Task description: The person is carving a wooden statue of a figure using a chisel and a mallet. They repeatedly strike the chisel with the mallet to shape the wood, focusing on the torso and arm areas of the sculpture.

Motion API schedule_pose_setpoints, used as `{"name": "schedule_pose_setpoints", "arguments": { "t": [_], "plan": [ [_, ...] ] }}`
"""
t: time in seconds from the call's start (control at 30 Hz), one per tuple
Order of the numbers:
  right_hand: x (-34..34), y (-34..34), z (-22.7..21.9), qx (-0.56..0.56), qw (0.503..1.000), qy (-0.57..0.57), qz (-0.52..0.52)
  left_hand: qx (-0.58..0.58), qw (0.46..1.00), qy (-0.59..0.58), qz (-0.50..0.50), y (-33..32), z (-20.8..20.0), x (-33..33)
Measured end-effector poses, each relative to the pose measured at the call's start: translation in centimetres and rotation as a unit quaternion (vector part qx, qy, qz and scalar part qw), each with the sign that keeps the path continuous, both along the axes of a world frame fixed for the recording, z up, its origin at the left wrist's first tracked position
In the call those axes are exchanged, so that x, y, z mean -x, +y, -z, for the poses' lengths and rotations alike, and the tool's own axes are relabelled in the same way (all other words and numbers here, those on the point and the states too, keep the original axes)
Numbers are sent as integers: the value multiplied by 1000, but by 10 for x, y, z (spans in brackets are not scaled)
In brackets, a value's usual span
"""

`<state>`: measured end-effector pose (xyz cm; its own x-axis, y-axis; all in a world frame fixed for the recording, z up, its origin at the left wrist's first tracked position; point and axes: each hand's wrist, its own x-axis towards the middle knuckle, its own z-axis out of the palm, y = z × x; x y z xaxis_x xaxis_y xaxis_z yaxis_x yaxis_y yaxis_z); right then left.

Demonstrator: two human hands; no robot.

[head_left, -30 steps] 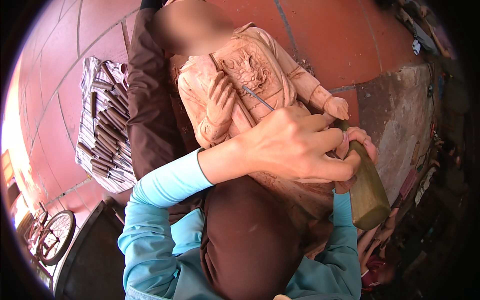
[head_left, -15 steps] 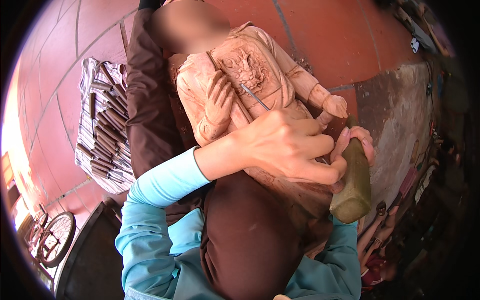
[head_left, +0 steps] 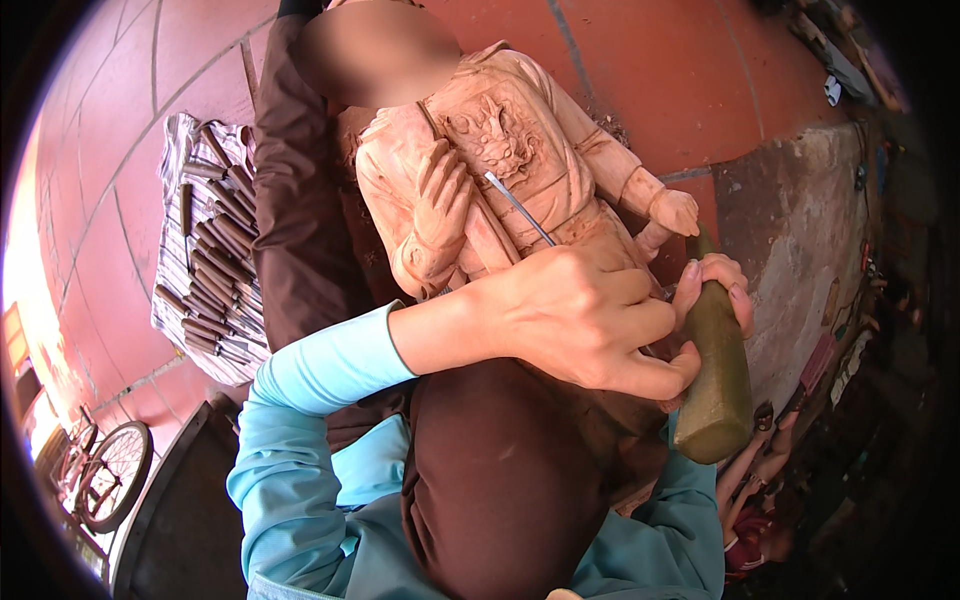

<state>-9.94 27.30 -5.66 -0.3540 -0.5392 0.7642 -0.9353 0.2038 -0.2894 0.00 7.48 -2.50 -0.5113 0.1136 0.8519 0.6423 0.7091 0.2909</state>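
A carved wooden figure [head_left: 535,195] in robes, with a beast's face in relief on its chest, lies in front of my knee. My left hand [head_left: 590,315] is wrapped round a chisel [head_left: 520,208]; its thin metal blade points up and left over the figure's belly, and its handle is mostly hidden in my fingers. In my right hand [head_left: 722,275] is a smooth olive-green mallet [head_left: 715,385], its thick end toward me. The mallet's head is right beside my left fingers; whether it touches the chisel's end, I cannot tell.
Several wooden-handled carving tools [head_left: 215,255] lie on a striped cloth [head_left: 170,220] at the left. A bicycle wheel [head_left: 115,478] stands at lower left, near a dark panel [head_left: 175,510]. Wood chips dot the red tiled floor [head_left: 650,60]. Another person [head_left: 755,530] is partly visible at lower right.
My left hand and the chisel have shifted slightly down and to the right. The mallet has also moved a little down and right. The figure stays almost in place.
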Motion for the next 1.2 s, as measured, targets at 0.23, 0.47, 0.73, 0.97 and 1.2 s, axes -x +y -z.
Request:
{"name": "schedule_pose_setpoints", "arguments": {
  "t": [0.23, 0.47, 0.73, 0.97, 1.2],
  "plan": [
    [-5, 0, -5, -9, 999, -35, 3, -5, 1000, -26, 5, -5, -4, 6],
    [-1, 7, 0, -3, 998, -53, -21, -24, 999, -43, 15, -9, -6, 9],
    [3, 18, 7, 18, 996, -86, -30, -47, 996, -74, 23, -5, -2, 19],
    [3, 12, 4, 15, 997, -70, -28, -2, 997, -77, -2, -7, -7, 14],
    [-5, 6, 1, 3, 997, -72, 3, 2, 1000, -19, -22, 6, -3, 11]
  ]
}}
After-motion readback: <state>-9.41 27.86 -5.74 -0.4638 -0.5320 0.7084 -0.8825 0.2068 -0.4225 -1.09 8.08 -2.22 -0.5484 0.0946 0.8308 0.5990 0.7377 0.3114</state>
